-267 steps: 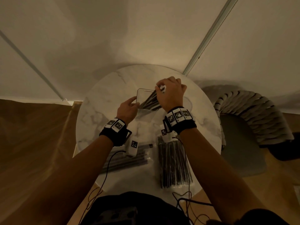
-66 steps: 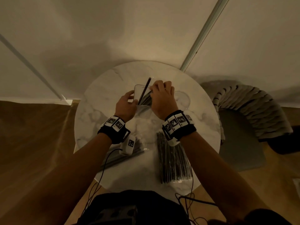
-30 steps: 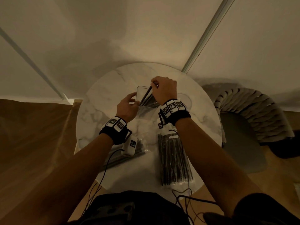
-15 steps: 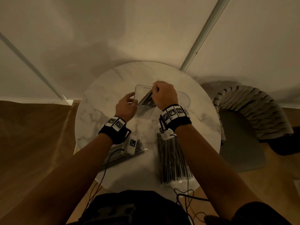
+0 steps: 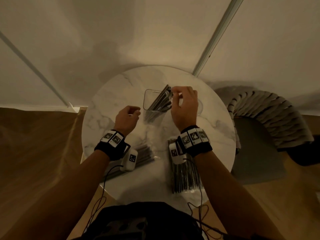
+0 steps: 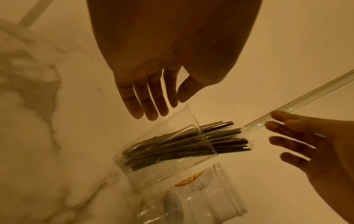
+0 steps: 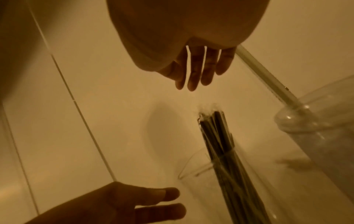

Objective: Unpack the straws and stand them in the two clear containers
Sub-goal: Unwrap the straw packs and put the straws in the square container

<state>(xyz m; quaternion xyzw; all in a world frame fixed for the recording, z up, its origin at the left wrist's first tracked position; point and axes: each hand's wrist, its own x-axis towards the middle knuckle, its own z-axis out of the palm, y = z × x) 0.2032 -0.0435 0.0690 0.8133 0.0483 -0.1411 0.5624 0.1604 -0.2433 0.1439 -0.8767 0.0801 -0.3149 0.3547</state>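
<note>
A square clear container (image 5: 146,97) stands mid-table with a bunch of dark straws (image 5: 160,103) leaning to its right corner. Some straw tips still carry clear wrap (image 7: 209,108). My left hand (image 5: 128,116) hovers just left of the container, fingers straight (image 6: 149,104), holding nothing. My right hand (image 5: 183,104) hovers at the straw tops, fingers spread (image 6: 291,142) and empty. A second, round clear container (image 5: 200,106) stands behind my right hand, mostly hidden; in the left wrist view this round container (image 6: 206,195) shows a white piece inside.
Two sealed packs of dark straws lie on the near half of the round marble table (image 5: 107,101): one pack (image 5: 186,175) under my right wrist, the other pack (image 5: 142,155) under my left. A woven chair (image 5: 270,122) stands at the right. Walls close behind.
My left hand has let go of the container and drawn back to the left. My right hand has let go of the straws, which now lean in the container on their own.
</note>
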